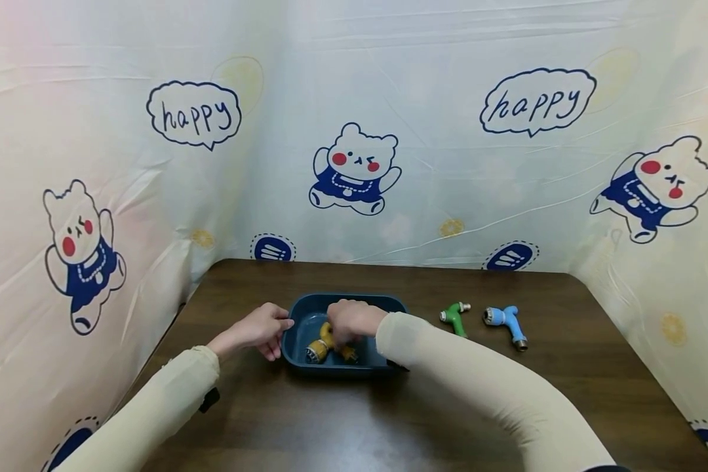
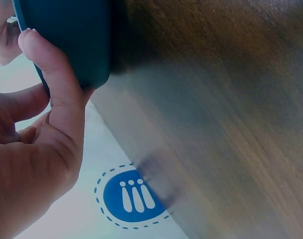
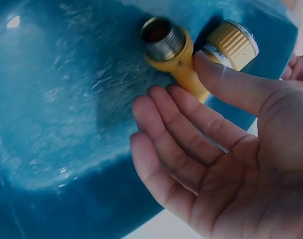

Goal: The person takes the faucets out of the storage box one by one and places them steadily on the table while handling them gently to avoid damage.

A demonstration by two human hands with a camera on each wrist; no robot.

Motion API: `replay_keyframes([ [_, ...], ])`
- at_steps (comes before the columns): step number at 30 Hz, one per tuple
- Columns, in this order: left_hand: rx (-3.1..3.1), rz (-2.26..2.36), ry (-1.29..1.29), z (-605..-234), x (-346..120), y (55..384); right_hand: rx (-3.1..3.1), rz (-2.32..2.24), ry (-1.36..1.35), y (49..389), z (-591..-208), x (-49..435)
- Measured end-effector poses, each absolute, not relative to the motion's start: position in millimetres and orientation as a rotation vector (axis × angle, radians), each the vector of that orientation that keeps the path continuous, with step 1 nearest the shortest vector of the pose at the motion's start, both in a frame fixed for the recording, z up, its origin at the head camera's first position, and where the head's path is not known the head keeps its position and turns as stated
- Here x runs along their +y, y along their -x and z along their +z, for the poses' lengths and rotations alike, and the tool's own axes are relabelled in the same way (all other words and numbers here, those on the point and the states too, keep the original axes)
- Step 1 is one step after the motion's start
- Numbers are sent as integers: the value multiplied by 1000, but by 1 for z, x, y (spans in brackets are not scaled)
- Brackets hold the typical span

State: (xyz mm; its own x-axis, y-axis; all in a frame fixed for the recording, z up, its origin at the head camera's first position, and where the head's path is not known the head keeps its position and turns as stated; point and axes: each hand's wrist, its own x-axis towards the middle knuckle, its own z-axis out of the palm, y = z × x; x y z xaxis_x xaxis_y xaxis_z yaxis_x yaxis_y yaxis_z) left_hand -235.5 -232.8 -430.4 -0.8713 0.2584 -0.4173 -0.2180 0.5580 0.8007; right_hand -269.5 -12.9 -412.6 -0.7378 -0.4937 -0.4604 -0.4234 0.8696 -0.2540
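A dark blue plastic tub (image 1: 345, 371) stands on the table, with a yellow faucet (image 1: 317, 351) inside it. My right hand (image 1: 354, 321) reaches into the tub and pinches the yellow faucet (image 3: 191, 82) between thumb and fingers; its threaded metal end and ribbed yellow end show in the right wrist view. At the tub's left end, my left hand (image 1: 265, 330) holds the wall. The left wrist view has that hand (image 2: 57, 134) against the tub's outer side (image 2: 76, 45), a fingertip by the rim. The right hand hides part of the faucet in the head view.
Right of the tub, a green faucet (image 1: 454, 316) and a light blue faucet (image 1: 507, 322) lie on the brown wooden table (image 1: 354, 419). The right forearm passes in front of the green one. A printed curtain (image 1: 431, 190) surrounds the table's back and sides.
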Motion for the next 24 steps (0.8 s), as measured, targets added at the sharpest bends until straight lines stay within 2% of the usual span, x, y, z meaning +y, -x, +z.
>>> replay_keyframes([
  [24,2298,1296,-24,-430,-232,234,2496,-204,771,268,-416,-10],
])
